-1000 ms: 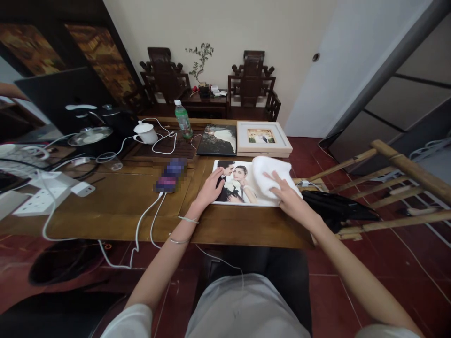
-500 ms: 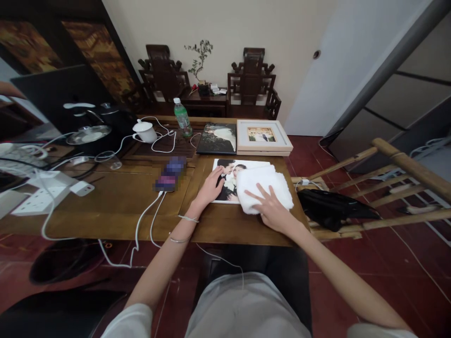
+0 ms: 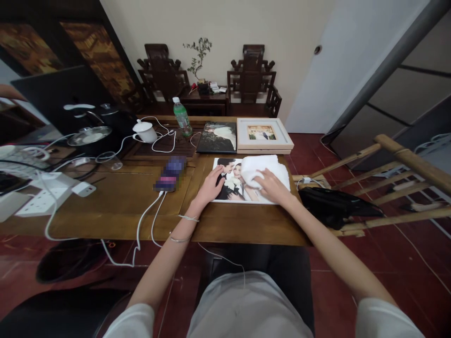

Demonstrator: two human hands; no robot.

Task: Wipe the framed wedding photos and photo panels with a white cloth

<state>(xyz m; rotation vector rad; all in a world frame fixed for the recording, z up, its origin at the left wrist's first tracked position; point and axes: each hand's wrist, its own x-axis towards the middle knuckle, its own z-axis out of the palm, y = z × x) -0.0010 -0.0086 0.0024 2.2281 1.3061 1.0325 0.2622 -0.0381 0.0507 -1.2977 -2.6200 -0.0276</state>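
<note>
Fingers of the right hand (image 3: 272,185) clutch a bunched white towel (image 3: 262,168) on the glossy wedding photo (image 3: 230,185).

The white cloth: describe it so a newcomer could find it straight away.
On the wooden table, nearest the person, lies a large photo print. The white cloth sits bunched on its right half under the right hand, the only soft thing among flat pictures.

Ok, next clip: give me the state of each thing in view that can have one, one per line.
left hand: flat on the photo print, pinning its left edge
right hand: pressing on the white cloth
white cloth: bunched, lying on the print's right half
photo print: flat on the table, partly covered
green bottle: upright, capped
white cup: lid on
phone: cable plugged in
</note>
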